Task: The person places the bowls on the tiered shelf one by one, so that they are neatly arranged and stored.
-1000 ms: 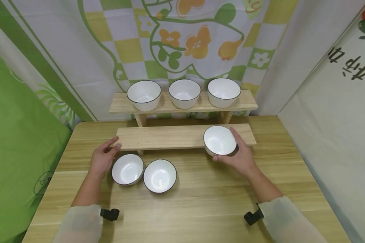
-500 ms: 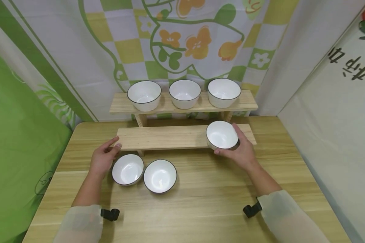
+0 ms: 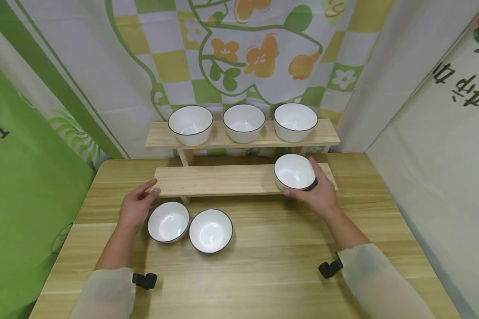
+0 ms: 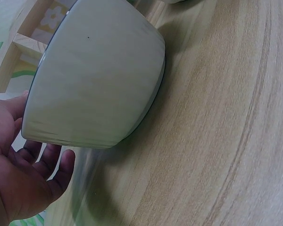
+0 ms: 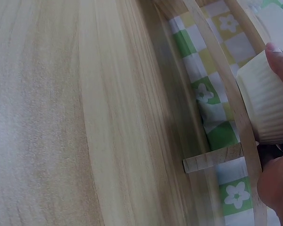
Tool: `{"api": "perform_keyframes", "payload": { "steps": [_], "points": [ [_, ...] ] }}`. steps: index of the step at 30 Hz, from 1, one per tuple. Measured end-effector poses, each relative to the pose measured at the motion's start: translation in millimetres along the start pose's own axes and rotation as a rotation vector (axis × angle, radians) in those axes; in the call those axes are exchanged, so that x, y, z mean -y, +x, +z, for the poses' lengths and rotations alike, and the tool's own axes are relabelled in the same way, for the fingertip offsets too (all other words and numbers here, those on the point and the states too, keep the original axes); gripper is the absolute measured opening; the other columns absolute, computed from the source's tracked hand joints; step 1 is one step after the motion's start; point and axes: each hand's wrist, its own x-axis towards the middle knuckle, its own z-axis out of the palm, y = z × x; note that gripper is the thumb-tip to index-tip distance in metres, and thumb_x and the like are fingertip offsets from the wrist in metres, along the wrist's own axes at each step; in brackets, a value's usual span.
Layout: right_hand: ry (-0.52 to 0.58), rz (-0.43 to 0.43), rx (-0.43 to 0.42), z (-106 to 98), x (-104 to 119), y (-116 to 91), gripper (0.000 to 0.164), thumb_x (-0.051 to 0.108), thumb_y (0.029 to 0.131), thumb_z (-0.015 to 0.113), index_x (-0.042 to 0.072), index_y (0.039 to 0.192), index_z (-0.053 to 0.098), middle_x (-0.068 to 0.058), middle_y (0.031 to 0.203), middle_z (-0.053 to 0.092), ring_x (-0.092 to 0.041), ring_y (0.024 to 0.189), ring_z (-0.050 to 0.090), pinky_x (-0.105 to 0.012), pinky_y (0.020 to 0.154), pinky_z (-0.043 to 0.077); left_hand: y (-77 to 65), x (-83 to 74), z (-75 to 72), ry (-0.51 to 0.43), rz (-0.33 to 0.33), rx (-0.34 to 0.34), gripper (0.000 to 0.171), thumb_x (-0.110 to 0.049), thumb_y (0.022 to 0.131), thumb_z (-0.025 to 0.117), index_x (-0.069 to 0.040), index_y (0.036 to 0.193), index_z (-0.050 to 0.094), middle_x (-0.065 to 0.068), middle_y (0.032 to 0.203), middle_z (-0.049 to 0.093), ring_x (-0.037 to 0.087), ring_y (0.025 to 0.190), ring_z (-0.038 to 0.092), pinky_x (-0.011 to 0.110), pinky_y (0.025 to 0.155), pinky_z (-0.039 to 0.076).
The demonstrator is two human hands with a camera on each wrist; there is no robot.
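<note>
My right hand (image 3: pixel 321 197) holds a white dark-rimmed bowl (image 3: pixel 294 172) over the right part of the lower wooden shelf (image 3: pixel 215 180), thumb at the near side and fingers round its right side. The right wrist view shows that bowl (image 5: pixel 264 101) just above or on the shelf board; contact is hard to make out. At the shelf's left end, my left hand (image 3: pixel 137 206) touches the corner with thumb and forefinger, the other fingers loosely bent. Beside it on the table is a bowl (image 3: pixel 168 222), which partly covers the hand in the left wrist view. Another bowl (image 3: pixel 210 231) stands right of that one.
Three like bowls, left (image 3: pixel 190 125), middle (image 3: pixel 244 123) and right (image 3: pixel 296 122), stand in a row on the upper shelf (image 3: pixel 219 141). The two-tier stand sits at the back of the wooden table (image 3: pixel 239 283), before a patterned curtain (image 3: pixel 259 57).
My right hand has carried its bowl back and slightly right, from the lower shelf's front edge to farther over the board. My left hand stays at the shelf corner.
</note>
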Motion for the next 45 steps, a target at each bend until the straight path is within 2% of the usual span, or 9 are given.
{"api": "perform_keyframes", "payload": {
  "steps": [10, 22, 28, 34, 41, 45],
  "points": [
    [0.011, 0.001, -0.014, -2, 1, 3, 0.133, 0.051, 0.066, 0.098, 0.022, 0.168, 0.017, -0.017, 0.167, 0.029, -0.042, 0.151, 0.028, -0.061, 0.121, 0.022, -0.4, 0.1, 0.1, 0.007, -0.002, 0.005, 0.053, -0.041, 0.1, 0.071, -0.018, 0.147, 0.061, 0.019, 0.106, 0.068, 0.015, 0.091, 0.069, 0.023, 0.076, 0.058],
    [0.043, -0.012, -0.014, 0, -2, 8, 0.134, 0.047, 0.067, 0.098, 0.022, 0.168, 0.014, -0.017, 0.166, 0.031, -0.041, 0.15, 0.03, -0.062, 0.12, 0.022, -1.9, -1.0, -1.5, 0.002, -0.011, 0.003, 0.053, -0.042, 0.1, 0.071, -0.02, 0.147, 0.061, 0.007, 0.099, 0.068, 0.008, 0.088, 0.068, 0.021, 0.075, 0.057],
    [0.063, -0.024, 0.003, 0, -2, 7, 0.137, 0.045, 0.069, 0.098, 0.022, 0.168, 0.008, -0.016, 0.169, 0.025, -0.041, 0.153, 0.025, -0.062, 0.122, 0.019, -2.6, -1.0, -1.8, -0.002, -0.011, 0.009, 0.054, -0.041, 0.099, 0.071, -0.02, 0.147, 0.061, 0.01, 0.1, 0.068, 0.01, 0.088, 0.068, 0.021, 0.074, 0.057],
    [0.083, -0.073, 0.011, -3, -3, 6, 0.137, 0.037, 0.07, 0.099, 0.014, 0.168, 0.006, -0.015, 0.171, 0.017, -0.037, 0.156, 0.017, -0.056, 0.124, 0.015, -1.5, 0.7, -1.5, -0.021, -0.005, 0.014, 0.055, -0.042, 0.099, 0.072, -0.019, 0.147, 0.061, 0.008, 0.097, 0.069, 0.013, 0.09, 0.071, 0.021, 0.075, 0.057],
    [0.05, -0.089, 0.031, -9, -10, 3, 0.134, 0.029, 0.069, 0.1, 0.016, 0.168, 0.011, -0.017, 0.169, 0.021, -0.04, 0.153, 0.025, -0.053, 0.122, 0.027, 0.2, 2.3, -0.5, -0.028, 0.002, 0.009, 0.056, -0.042, 0.098, 0.072, -0.017, 0.147, 0.061, 0.004, 0.094, 0.069, 0.013, 0.09, 0.071, 0.022, 0.077, 0.057],
    [0.018, -0.086, 0.03, -15, -16, 1, 0.126, 0.02, 0.071, 0.099, 0.015, 0.167, 0.017, -0.018, 0.168, 0.024, -0.041, 0.154, 0.024, -0.053, 0.122, 0.026, 0.0, 1.3, -0.5, -0.031, 0.0, 0.011, 0.055, -0.041, 0.099, 0.072, -0.017, 0.147, 0.061, 0.007, 0.095, 0.069, 0.014, 0.089, 0.071, 0.022, 0.076, 0.057]
  ]
}}
